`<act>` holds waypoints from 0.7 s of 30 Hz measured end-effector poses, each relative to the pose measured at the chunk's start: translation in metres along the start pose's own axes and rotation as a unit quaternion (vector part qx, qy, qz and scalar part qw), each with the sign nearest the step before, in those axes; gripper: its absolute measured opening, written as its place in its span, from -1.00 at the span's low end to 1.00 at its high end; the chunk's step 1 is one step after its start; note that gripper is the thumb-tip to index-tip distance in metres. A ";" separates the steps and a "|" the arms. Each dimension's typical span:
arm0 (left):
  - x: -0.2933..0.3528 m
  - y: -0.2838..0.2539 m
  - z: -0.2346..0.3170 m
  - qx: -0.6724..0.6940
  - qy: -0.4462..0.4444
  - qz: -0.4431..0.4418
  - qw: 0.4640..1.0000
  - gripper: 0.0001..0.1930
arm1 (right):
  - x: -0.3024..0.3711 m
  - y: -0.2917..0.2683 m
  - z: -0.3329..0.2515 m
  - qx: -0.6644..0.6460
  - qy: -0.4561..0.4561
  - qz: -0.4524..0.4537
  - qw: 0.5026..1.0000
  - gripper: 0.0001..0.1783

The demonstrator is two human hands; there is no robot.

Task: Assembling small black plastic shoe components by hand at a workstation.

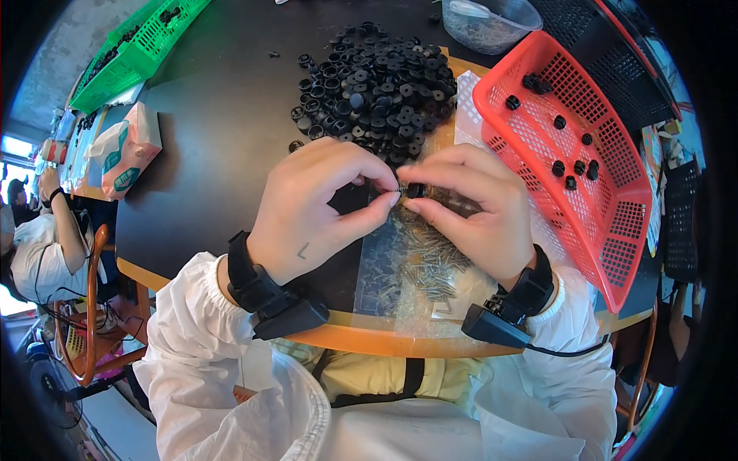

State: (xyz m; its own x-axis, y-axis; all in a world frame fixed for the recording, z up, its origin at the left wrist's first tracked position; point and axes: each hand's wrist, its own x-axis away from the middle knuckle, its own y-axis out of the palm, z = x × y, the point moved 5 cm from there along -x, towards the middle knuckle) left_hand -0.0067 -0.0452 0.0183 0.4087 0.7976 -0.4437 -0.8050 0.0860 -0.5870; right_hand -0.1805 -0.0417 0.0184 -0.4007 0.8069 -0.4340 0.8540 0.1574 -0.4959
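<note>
Both my hands meet over the table's middle, fingertips nearly touching. Between the thumb and fingers of my right hand [480, 207] is a small black plastic part [416, 190]. My left hand [319, 203] pinches at its left side, where a small metallic bit shows, too small to make out well. Just beyond my fingers rises a heap of round black plastic caps [377, 88], some ring-shaped, some with a centre hole. Below my right hand, many thin silvery metal pins or springs [430, 265] lie on a clear plastic sheet [377, 276].
At the right, a red plastic basket [530, 165] holds several black parts. A clear bowl [492, 27] stands beyond it, beside dark crates [592, 54]. A green basket [138, 61] and a tissue pack [134, 150] are at the left. Another person [50, 246] sits far left.
</note>
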 end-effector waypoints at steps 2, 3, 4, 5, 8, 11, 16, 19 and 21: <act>-0.001 0.000 0.001 -0.006 0.015 -0.007 1.000 -0.83 | 0.001 0.004 0.002 -0.040 0.039 0.030 0.998 -0.66; -0.001 0.001 0.000 -0.005 0.015 -0.007 1.000 -0.83 | 0.002 0.003 0.005 -0.079 0.078 0.061 0.992 -0.68; -0.002 0.001 0.002 0.001 0.029 0.000 1.000 -0.83 | 0.002 0.001 0.006 -0.080 0.078 0.060 0.992 -0.68; -0.002 0.000 0.004 0.007 0.043 0.008 0.999 -0.82 | 0.001 -0.002 0.004 -0.035 0.047 0.027 0.998 -0.69; -0.004 -0.001 0.009 0.048 0.062 -0.001 0.997 -0.82 | 0.002 0.000 0.001 0.010 0.010 -0.004 1.000 -0.71; 0.003 0.001 0.003 0.183 0.006 0.008 0.983 -0.83 | 0.002 -0.002 0.000 0.010 0.000 0.009 1.000 -0.71; 0.006 0.000 -0.001 0.205 -0.002 -0.018 0.978 -0.83 | 0.004 -0.005 0.002 -0.022 0.006 0.035 0.999 -0.73; 0.004 -0.002 0.004 0.167 -0.017 -0.044 0.985 -0.83 | 0.005 -0.004 0.002 -0.026 0.004 0.024 0.999 -0.72; 0.003 -0.001 0.003 0.154 -0.035 -0.054 0.986 -0.82 | 0.005 -0.004 0.002 -0.024 0.001 0.026 0.999 -0.72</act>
State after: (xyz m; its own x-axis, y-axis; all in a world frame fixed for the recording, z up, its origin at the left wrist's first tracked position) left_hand -0.0061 -0.0405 0.0197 0.4774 0.8123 -0.3352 -0.8549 0.3412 -0.3907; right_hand -0.1867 -0.0393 0.0171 -0.3554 0.8155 -0.4569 0.8881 0.1422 -0.4370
